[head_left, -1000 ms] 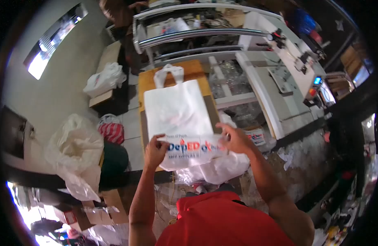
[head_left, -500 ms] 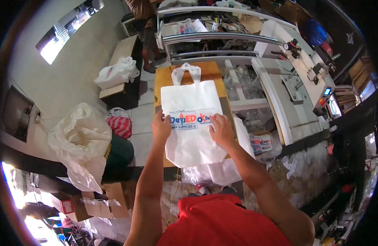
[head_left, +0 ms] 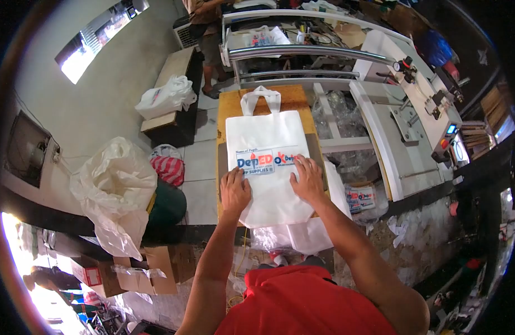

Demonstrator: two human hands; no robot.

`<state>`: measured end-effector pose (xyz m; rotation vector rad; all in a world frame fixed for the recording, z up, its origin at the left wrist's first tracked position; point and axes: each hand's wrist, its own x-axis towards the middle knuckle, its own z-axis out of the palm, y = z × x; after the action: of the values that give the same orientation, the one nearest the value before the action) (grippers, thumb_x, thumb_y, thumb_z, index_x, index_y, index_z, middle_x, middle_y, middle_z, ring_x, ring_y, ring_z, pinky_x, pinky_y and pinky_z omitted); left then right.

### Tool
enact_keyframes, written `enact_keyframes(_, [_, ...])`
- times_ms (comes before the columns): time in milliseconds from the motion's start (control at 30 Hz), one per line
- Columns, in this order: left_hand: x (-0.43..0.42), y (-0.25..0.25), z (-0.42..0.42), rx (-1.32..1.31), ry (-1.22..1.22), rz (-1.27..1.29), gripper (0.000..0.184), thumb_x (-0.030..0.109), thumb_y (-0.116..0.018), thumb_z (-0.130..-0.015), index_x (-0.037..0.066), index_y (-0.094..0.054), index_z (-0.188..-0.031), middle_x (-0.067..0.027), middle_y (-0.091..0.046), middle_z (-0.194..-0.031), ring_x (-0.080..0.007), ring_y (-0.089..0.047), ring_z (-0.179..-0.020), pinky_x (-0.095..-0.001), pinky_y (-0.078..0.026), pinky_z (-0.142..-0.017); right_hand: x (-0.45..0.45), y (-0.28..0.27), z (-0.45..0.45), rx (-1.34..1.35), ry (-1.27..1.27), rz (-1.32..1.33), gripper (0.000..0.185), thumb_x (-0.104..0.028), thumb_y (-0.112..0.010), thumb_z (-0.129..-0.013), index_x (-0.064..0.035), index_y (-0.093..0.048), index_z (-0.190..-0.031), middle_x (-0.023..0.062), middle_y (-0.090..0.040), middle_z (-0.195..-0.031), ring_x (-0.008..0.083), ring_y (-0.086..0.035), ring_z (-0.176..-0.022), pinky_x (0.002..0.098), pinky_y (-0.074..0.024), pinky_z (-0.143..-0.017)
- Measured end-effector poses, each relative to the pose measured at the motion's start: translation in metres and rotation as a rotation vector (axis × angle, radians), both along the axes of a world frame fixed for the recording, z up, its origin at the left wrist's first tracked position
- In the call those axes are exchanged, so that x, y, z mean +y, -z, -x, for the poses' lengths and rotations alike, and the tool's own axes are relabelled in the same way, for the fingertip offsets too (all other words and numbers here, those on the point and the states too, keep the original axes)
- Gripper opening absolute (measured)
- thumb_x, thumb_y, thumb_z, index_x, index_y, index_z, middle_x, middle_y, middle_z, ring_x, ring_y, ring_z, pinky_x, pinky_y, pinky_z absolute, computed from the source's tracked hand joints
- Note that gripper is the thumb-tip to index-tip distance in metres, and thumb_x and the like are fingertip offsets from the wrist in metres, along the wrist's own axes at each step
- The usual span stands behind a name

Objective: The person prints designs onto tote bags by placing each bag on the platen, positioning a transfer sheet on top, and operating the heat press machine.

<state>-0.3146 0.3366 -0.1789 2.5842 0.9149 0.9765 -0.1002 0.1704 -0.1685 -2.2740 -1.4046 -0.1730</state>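
A white bag (head_left: 274, 201) with a looped handle at its far end lies on a yellow-brown board (head_left: 293, 97). A printed film (head_left: 263, 161) with blue and red lettering rests flat across the bag's middle. Flat on the bag and the film's lower left corner is my left hand (head_left: 235, 191), fingers spread. My right hand (head_left: 308, 180) lies with spread fingers at the film's right end, covering part of the lettering. Neither hand grips anything.
A press machine (head_left: 399, 125) stands on the right, beside a stack of printed films (head_left: 360, 198). White bags (head_left: 167, 97) lie on a bench at the left. Nearer are a green bin (head_left: 169, 204) and a large plastic sack (head_left: 115, 184). Another person (head_left: 206, 28) stands beyond.
The film, held above the bag's near end a second ago, now lies flat on it. Both hands have come down, and my left hand has shifted toward me from the film's left edge.
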Motion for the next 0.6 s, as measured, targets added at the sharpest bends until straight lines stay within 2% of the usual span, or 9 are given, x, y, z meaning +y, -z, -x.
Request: enact_keyframes(600, [-0.0006,0.0019,0.0031,-0.027,0.027,0.014,0.037,0.008,-0.065,-0.085,0.000,-0.068,-0.121,-0.0182,-0.064,-0.130,-0.0406,-0.055,-0.120,-0.0484,-0.042,-0.107,-0.0008,0.0024,0.0027,0.039,0.015,-0.065,0.053,-0.025,-0.066,-0.087,0.0006,-0.056,-0.133,0.0154,-0.047,-0.144,0.0347,-0.043,-0.133,0.0526,-0.0350,-0.109])
